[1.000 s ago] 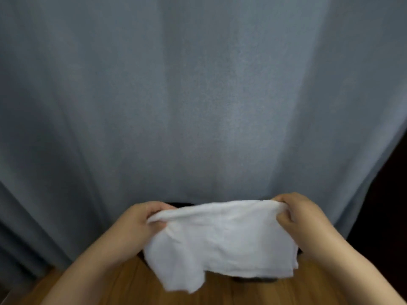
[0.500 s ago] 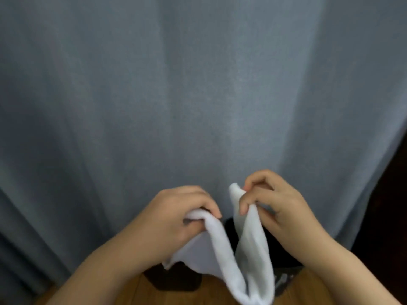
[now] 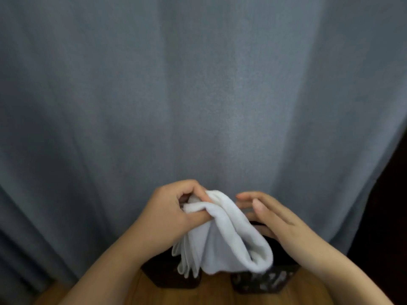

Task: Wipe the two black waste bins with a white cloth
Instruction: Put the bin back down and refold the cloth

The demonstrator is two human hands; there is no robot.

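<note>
— What fills most of your view?

— A grey-blue curtain (image 3: 198, 95), hanging in soft folds behind everything. Below it lies a strip of wooden floor (image 3: 215, 293).

— And the bins?

— Two black waste bins stand side by side on that floor, against the curtain. The left bin (image 3: 174, 276) is plain and dark; the right bin (image 3: 264, 280) has a pale pattern on its wall. My arms and the cloth hide their tops.

— Where is the cloth?

— The white cloth (image 3: 226, 238) hangs folded in front of me, above both bins, its lower folds dangling over them. I cannot tell if it touches them.

— Your hands?

— My left hand (image 3: 169, 212) is clenched around the cloth's upper end, thumb underneath, fingers curled over the bunched fabric. My right hand (image 3: 273, 216) is released, fingers straight and loosely spread, just beside the cloth on its right side; whether the fingertips touch the fabric I cannot tell.
</note>
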